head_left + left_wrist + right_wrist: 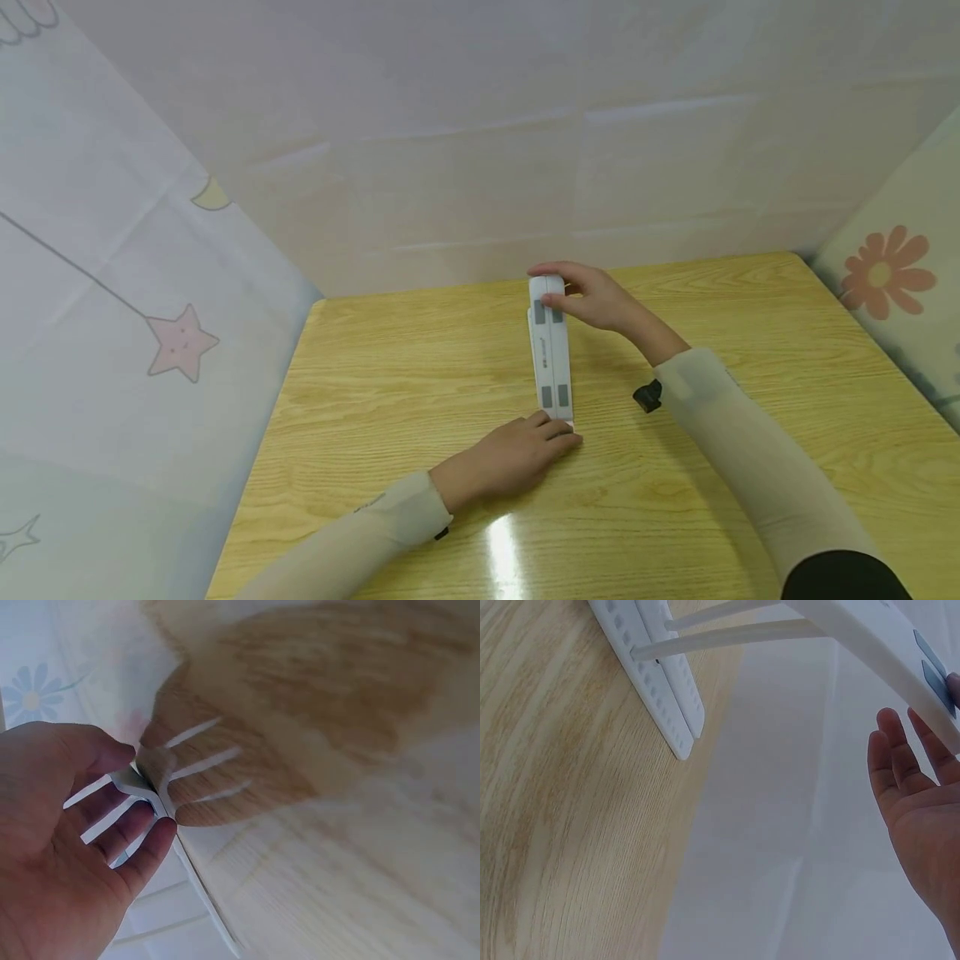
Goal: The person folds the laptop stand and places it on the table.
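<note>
A white folding laptop stand lies lengthwise away from me, its two bars side by side, with grey pads near both ends. In the right wrist view its upper bars are raised at the far end, and slanting struts join them to notched base rails on the table. My right hand grips the raised far end, thumb on a grey pad and fingers round the tip. My left hand holds the near end low at the tabletop; the left wrist view shows thumb and fingertips around its hinged tip.
The light wood table has a glossy surface that reflects my left hand. A pale cloth wall stands right behind its far edge. Printed cloth walls rise at the left and right. A small black piece shows beside my right sleeve.
</note>
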A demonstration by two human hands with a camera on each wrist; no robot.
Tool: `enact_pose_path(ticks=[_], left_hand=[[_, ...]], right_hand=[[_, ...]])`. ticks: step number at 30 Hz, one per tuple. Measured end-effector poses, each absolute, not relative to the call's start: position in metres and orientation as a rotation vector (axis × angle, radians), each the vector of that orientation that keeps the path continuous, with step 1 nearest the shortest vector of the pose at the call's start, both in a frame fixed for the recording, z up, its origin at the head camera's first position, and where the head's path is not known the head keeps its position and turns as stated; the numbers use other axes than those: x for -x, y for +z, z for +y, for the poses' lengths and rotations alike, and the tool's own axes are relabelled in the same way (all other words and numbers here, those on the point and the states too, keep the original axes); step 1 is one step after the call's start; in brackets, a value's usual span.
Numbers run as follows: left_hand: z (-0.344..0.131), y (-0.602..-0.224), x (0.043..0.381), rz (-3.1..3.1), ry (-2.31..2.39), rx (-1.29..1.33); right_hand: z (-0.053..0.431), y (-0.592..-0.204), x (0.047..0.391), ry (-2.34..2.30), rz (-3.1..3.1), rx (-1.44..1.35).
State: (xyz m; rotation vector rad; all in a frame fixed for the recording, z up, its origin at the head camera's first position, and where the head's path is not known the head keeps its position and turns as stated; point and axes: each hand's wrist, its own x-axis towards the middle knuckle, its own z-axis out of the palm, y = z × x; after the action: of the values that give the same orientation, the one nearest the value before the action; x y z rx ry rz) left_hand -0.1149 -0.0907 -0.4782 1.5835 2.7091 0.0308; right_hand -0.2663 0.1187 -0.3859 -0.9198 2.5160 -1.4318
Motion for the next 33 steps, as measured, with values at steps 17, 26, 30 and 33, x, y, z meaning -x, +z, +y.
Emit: enact_pose_path(ticks=[17,26,30,33], left_hand=[[-0.079,-0.476,0.12,2.738,-0.129,-1.595],[-0.081,-0.475,0.121,2.75,-0.179,-1.632],[-0.081,-0.474,0.121,2.742,-0.191,-1.643],[-0.082,-0.473,0.121,2.735,-0.21,-1.645]], right_hand=[[0.122,-0.389,0.268,-1.433,2.484,0.914],[0.119,-0.386,0.264,-1.419,2.513,0.909],[0.12,-0.386,0.262,-1.407,2.551,0.937],[0.12,-0.386,0.261,-1.395,2.575,0.963]])
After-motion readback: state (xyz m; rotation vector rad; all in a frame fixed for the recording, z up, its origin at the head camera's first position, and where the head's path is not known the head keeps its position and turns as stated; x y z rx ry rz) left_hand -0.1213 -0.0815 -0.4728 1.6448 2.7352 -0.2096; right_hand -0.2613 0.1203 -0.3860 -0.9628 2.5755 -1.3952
